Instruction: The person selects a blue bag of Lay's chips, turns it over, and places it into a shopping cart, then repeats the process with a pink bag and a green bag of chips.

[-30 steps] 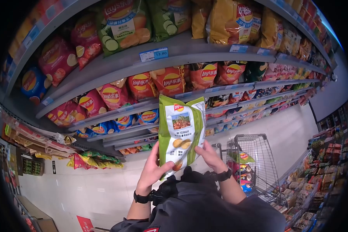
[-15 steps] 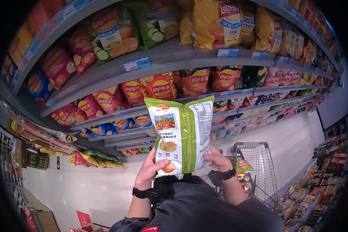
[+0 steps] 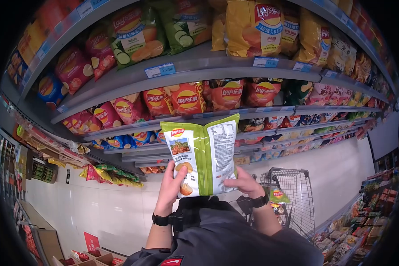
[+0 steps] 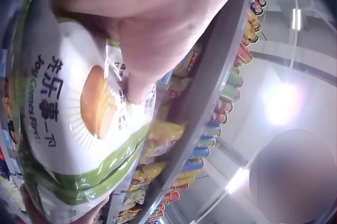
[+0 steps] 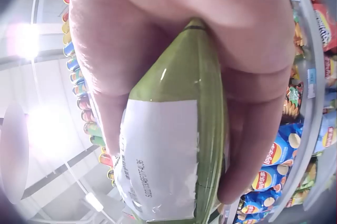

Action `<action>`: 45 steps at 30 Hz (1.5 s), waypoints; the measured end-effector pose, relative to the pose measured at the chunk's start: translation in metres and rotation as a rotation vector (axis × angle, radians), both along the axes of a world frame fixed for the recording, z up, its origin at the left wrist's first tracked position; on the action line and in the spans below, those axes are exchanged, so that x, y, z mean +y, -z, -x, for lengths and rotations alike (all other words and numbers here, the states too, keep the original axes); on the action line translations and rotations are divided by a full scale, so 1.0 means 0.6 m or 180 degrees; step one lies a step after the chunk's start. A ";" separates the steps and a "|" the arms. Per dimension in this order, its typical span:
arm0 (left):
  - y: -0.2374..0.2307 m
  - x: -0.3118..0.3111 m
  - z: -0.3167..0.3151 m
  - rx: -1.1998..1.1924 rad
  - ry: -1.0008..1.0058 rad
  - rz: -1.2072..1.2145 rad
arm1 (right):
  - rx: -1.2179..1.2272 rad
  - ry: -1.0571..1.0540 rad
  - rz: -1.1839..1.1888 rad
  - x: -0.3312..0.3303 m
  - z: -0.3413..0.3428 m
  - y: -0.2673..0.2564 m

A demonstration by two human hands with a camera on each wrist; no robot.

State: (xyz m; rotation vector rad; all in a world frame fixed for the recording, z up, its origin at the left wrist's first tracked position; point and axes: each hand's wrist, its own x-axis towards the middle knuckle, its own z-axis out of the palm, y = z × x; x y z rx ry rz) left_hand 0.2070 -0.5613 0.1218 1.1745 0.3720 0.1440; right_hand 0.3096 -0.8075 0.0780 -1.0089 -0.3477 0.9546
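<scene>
A green and white bag of potato chips (image 3: 204, 155) is held upright before the body, its printed back and green centre seam facing the head camera. On its left edge my left hand (image 3: 167, 188) grips it, thumb lying over the front near the bottom. My right hand (image 3: 248, 182) grips the lower right edge, thumb on the text panel. The left wrist view shows the bag (image 4: 89, 108) from below, with the left hand (image 4: 142, 19) over its side. In the right wrist view, the right hand (image 5: 184, 19) straddles the bag's side (image 5: 163, 155), fingers behind it.
Shelves (image 3: 199, 66) ahead carry several rows of chip bags, with price tags (image 3: 160, 71) along the edges. A shopping cart (image 3: 292, 195) with bags inside stands at the right. Packaged goods (image 3: 368, 217) line the far right, and an open box (image 3: 93, 259) sits at the lower left.
The bag has turned from a slanted view to show its whole back, and has shifted left with both hands still gripping it. The head view has shifted slightly.
</scene>
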 end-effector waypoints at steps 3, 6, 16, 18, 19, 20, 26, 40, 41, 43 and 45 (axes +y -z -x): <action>0.005 -0.007 -0.001 -0.0138 -0.0211 0.0027 | -0.0143 0.0052 -0.0039 0.008 0.001 -0.005; 0.005 -0.012 0.001 -0.0185 -0.0304 0.0124 | -0.0047 0.0072 -0.0164 0.008 0.000 -0.008; 0.015 -0.009 -0.012 -0.0063 -0.0266 0.0070 | 0.0216 0.0268 -0.0429 0.012 0.012 -0.014; 0.019 -0.004 -0.017 -0.0079 -0.0223 0.0042 | 0.0203 0.0290 -0.0354 0.015 0.012 -0.014; 0.022 -0.003 -0.017 -0.0090 -0.0203 0.0026 | 0.0180 0.0322 -0.0313 0.013 0.011 -0.010; 0.025 -0.005 -0.017 -0.0080 -0.0194 0.0032 | 0.0160 0.0349 -0.0267 0.011 0.012 -0.008; 0.033 -0.010 -0.022 -0.0180 -0.0285 -0.0085 | 0.0157 0.0432 -0.0222 0.004 0.003 -0.002; 0.014 -0.021 -0.014 -0.0455 -0.0661 -0.0682 | -0.0045 0.0438 -0.0181 0.010 0.007 -0.017; 0.011 -0.026 -0.013 -0.0455 -0.0662 -0.0687 | -0.0102 0.0458 -0.0206 0.011 0.006 -0.015; 0.006 -0.033 -0.008 -0.0682 -0.1319 -0.2449 | -0.0180 0.0516 -0.0130 0.015 0.004 -0.008; 0.006 -0.031 0.004 -0.0668 -0.1012 -0.2816 | -0.0268 0.0584 -0.0047 0.021 0.005 -0.013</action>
